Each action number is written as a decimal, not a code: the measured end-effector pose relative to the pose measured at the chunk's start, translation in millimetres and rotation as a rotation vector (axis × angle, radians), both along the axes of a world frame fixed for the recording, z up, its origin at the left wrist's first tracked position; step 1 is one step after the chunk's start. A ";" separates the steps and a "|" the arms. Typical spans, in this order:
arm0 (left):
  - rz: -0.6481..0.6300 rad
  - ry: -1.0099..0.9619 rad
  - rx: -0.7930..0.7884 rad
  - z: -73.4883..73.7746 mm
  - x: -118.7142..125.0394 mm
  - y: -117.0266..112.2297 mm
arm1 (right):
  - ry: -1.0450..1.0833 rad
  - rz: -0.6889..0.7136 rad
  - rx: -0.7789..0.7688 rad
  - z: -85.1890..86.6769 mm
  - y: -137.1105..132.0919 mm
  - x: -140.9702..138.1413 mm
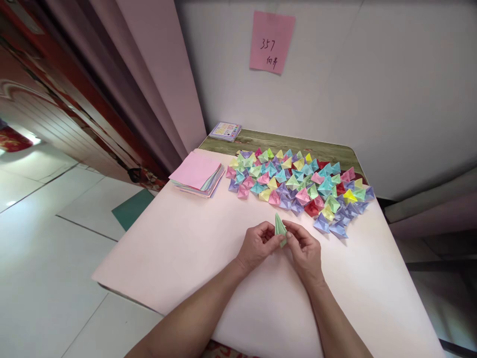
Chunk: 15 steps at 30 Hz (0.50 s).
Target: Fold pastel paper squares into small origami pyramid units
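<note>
Both my hands meet over the middle of the pale pink table top [179, 248] and pinch one small folded piece of light green paper [279, 224], whose pointed tip stands up between them. My left hand [258, 244] grips its left side with curled fingers. My right hand [304, 248] grips its right side, fingers closed too. Just beyond the hands lies a wide spread of several finished folded paper shapes [298, 184] in pink, blue, green, yellow, purple and red.
A stack of square coloured paper sheets [197, 173], pink on top, lies at the far left of the table. A small paper pack [225, 131] sits at the back edge by the wall. A pink note [271, 42] hangs on the wall. Tiled floor lies to the left.
</note>
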State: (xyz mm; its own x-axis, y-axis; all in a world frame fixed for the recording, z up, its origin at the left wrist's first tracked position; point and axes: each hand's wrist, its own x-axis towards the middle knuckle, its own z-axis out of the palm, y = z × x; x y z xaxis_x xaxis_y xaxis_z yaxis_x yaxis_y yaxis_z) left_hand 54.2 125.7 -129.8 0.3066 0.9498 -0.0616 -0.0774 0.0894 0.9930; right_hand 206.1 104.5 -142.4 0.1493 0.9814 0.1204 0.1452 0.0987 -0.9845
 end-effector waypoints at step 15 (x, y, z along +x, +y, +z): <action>0.178 0.241 0.583 -0.4 -1.6 -0.1 | -0.058 -0.014 0.091 1.1 0.5 -3.0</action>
